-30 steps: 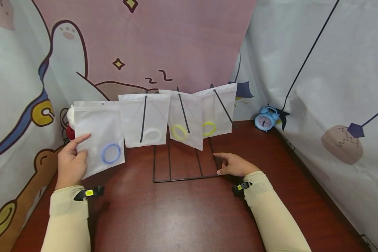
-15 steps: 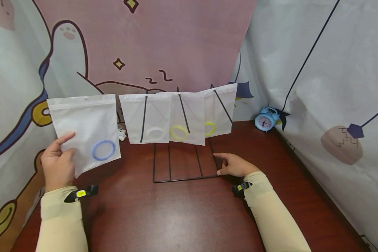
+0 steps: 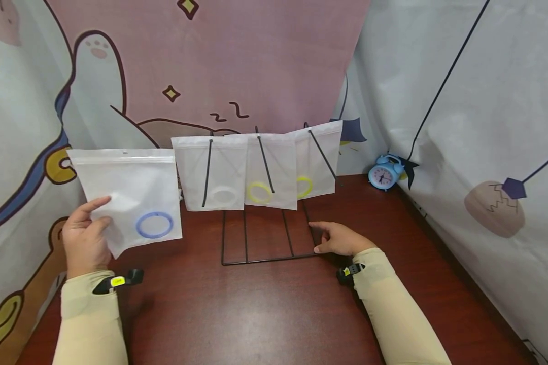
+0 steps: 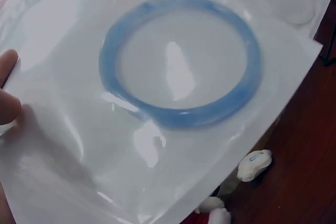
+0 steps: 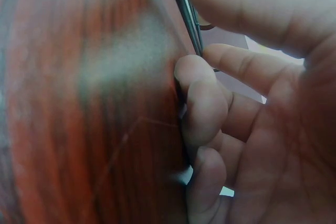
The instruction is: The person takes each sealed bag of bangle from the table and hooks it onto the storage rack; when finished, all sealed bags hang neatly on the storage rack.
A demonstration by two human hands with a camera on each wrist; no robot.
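My left hand pinches the left side of a white zip-top bag between thumb and fingers, holding it above the table. A blue bangle-like ring shows through it near the bottom. To its right, a black wire rack carries three similar bags on its prongs: a left bag with a pale ring, a middle bag with a yellow ring, and a right bag, also with a yellow ring. My right hand grips the rack's front right corner with thumb and index finger, other fingers curled.
A light blue alarm clock stands at the back right of the brown table. Small white ornament sits behind the held bag in the left wrist view. Printed curtains enclose the back and sides.
My left hand has moved left with the bag, which now faces me more squarely and its top sits lower than half a second ago. The middle hanging bag has straightened. My right hand stays put.
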